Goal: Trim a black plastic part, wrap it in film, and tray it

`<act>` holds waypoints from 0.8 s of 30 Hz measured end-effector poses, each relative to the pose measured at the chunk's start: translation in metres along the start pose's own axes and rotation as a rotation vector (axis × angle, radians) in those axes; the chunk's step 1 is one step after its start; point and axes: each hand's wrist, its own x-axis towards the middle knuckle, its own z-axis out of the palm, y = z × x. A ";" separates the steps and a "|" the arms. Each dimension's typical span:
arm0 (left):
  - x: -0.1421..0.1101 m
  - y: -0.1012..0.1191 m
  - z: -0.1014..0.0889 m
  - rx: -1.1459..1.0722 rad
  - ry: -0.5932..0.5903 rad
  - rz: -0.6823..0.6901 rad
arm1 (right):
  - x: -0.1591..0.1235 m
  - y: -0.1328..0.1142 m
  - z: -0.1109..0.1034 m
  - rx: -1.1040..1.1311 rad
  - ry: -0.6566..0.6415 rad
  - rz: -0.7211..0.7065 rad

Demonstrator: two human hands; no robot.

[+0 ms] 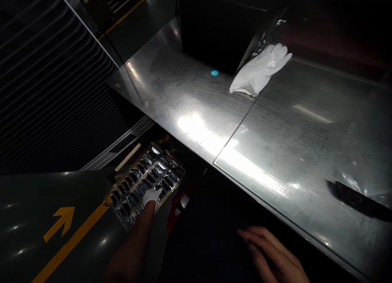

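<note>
Low on the left, my left hand [152,195] in a white glove reaches down to a tray [114,206] holding several dark glossy parts [134,196] in rows. Its fingers are bent in among the parts near the tray's front side, and whatever they grip is hidden. My right hand [274,252] is bare, with fingers stretched out and holding nothing. It hovers by the near edge of the metal table [190,95]. On that table lies an empty white glove [260,72]. A long black part [363,199] rests at the table's right side, beside clear plastic film.
A large dark box-like object [220,30] stands at the back of the table. Black ribbed panelling [55,91] rises at left. The green floor carries a yellow line [73,240] and arrow [59,222]. Something red [173,213] sits beside the tray. A round blue sticker [214,73] marks the tabletop.
</note>
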 end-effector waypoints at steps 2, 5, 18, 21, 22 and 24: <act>-0.025 0.021 -0.006 0.088 0.007 0.141 | -0.007 -0.002 0.003 0.011 0.017 0.035; -0.076 0.076 0.002 0.200 -0.015 0.486 | -0.015 -0.013 0.002 0.069 0.015 0.108; -0.311 0.207 -0.034 0.425 -0.102 1.824 | -0.053 0.009 0.014 0.252 0.098 0.064; -0.363 0.254 -0.010 0.807 0.032 2.191 | -0.069 0.021 0.021 0.266 0.171 0.049; -0.375 0.267 -0.001 0.870 0.051 2.226 | -0.075 0.023 0.022 0.277 0.207 0.053; -0.389 0.283 0.014 0.986 0.095 2.249 | -0.085 0.026 0.021 0.290 0.281 0.089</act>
